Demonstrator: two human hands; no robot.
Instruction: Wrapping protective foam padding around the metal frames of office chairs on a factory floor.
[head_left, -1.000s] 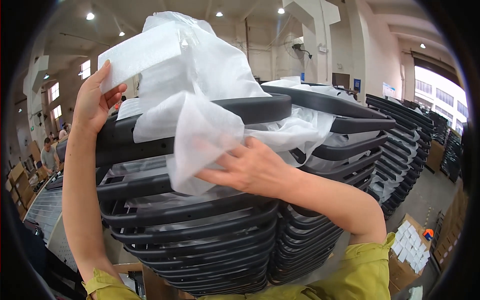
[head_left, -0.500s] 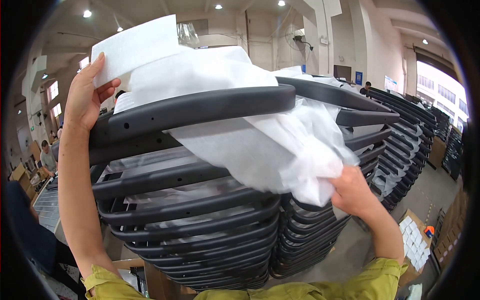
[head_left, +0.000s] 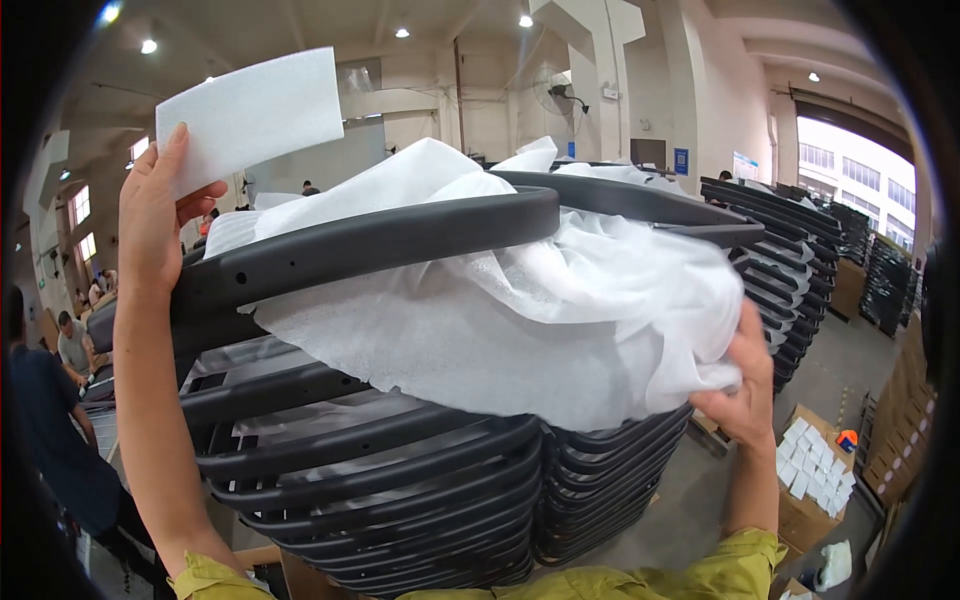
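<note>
My left hand [head_left: 150, 225], raised at the left, pinches a flat rectangular piece of white foam sheet [head_left: 255, 120] between thumb and fingers. Below it, a black curved metal frame [head_left: 390, 235] with small holes tops a tall stack of similar frames [head_left: 390, 500]. A large, thin white wrapping sheet [head_left: 470, 350] passes through this top frame and drapes down its near side. At the right, my right hand [head_left: 745, 385] is closed on the bunched end of that sheet. Its fingertips are partly hidden by the folds.
More frame stacks with white sheeting [head_left: 780, 265] stand at the right. A cardboard box [head_left: 805, 515] topped with small white packets and an orange tape roll sits lower right. One co-worker in dark clothes [head_left: 65, 430] stands at the left, with others beyond. A fan [head_left: 555, 90] hangs behind.
My right hand has moved slightly right, and the wrapping sheet is spread wider across the front of the stack. My left hand still holds the foam piece. The whole view has shifted a little.
</note>
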